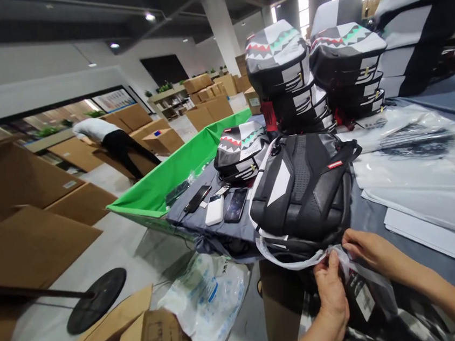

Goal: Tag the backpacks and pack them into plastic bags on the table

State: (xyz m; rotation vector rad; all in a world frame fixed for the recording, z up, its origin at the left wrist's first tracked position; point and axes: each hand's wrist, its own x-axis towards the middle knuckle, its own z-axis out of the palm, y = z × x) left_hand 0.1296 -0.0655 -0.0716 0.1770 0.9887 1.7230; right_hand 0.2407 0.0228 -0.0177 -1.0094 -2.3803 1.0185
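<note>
A black backpack (299,190) with a grey panel lies on its back on the grey-covered table (382,214), its lower end inside a clear plastic bag (334,254). My left hand (331,290) pinches the bag's edge from below. My right hand (372,253) grips the same edge a little to the right. Under my hands hangs a dark item with a white paper tag (365,300), partly hidden by the plastic.
Stacks of grey shark-mouth backpacks (276,59) rise behind, beside phones (236,205) and a white power bank (214,210). Flat plastic sheets (415,178) cover the table's right. A green-lined bin (178,165), cardboard boxes (28,246), and a bending co-worker (113,142) are left.
</note>
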